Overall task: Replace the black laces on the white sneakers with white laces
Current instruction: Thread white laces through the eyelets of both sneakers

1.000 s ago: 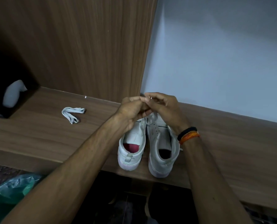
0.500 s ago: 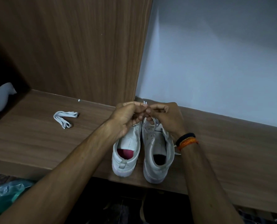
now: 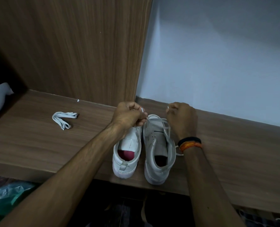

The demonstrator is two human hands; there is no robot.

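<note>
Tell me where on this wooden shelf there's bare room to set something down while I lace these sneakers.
Free: the wooden shelf right of the right sneaker, out to the wall; and the front-left stretch, between the bundled white lace and the left forearm. Crowded: the middle, where the left hand and right hand pinch lace ends above both sneakers, the left sneaker included.

You see white sneakers (image 3: 144, 148) with white laces (image 3: 158, 126), pink insoles, a brown wood-grain shelf (image 3: 54, 145), and black and orange wristbands (image 3: 190, 143).
</note>
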